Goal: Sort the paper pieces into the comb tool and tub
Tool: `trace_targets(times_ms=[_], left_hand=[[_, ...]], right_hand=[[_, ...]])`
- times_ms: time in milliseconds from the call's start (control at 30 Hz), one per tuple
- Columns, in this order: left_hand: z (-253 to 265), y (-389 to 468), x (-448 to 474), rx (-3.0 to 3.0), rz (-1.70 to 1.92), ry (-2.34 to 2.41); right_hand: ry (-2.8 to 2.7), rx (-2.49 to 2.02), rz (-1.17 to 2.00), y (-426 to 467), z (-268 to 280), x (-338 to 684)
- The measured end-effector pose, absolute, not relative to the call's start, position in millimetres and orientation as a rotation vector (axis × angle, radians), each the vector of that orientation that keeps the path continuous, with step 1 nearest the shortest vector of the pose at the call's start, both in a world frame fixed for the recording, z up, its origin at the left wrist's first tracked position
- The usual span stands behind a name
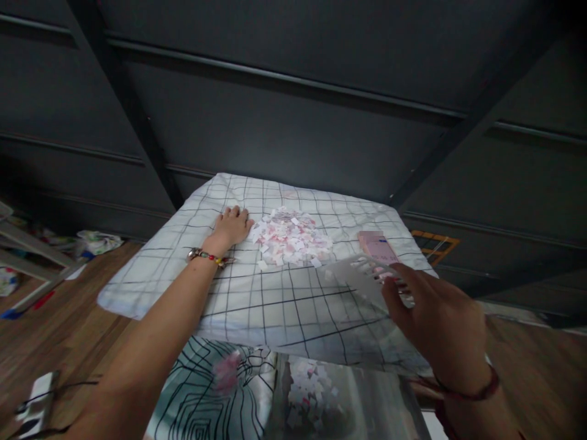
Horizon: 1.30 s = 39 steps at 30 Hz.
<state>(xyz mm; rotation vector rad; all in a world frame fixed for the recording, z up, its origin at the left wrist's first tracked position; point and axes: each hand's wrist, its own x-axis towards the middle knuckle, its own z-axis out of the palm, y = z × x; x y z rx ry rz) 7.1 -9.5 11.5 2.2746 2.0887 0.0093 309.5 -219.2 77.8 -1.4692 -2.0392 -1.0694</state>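
A heap of small white and pinkish paper pieces [293, 238] lies in the middle of a white cloth with a dark grid [257, 299], spread over a low surface. My left hand [232, 227] rests flat on the cloth at the heap's left edge, fingers apart, holding nothing. On the other side, my right hand [435, 318] grips a pale, thin slotted piece [360, 278] between thumb and fingers. Motion blurs that piece, and its exact kind is unclear. Just beyond it lies a pink rectangular item [378, 245], partly covered by it.
Below the near edge stands a see-through bin [367, 397] with more paper pieces [309, 391] inside. Beside it is a teal and white patterned cloth [202, 391]. A dark panelled wall [284, 128] rises behind. A power strip [40, 400] lies on the wooden floor at left.
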Motion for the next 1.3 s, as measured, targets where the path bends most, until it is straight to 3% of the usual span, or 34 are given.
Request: trace_targets(times_ms=[1000,1300], left_hand=[[6.4,-4.2,3.7,2.283,0.011,2.101],[7.6,-5.3,4.8,2.296,0.051,2.085]], right_hand=[[-2.112,-1.427,-1.040,-197.3,88.8,301.9],[-2.167,-1.418,-0.805,-214.2,83.5,312.8]])
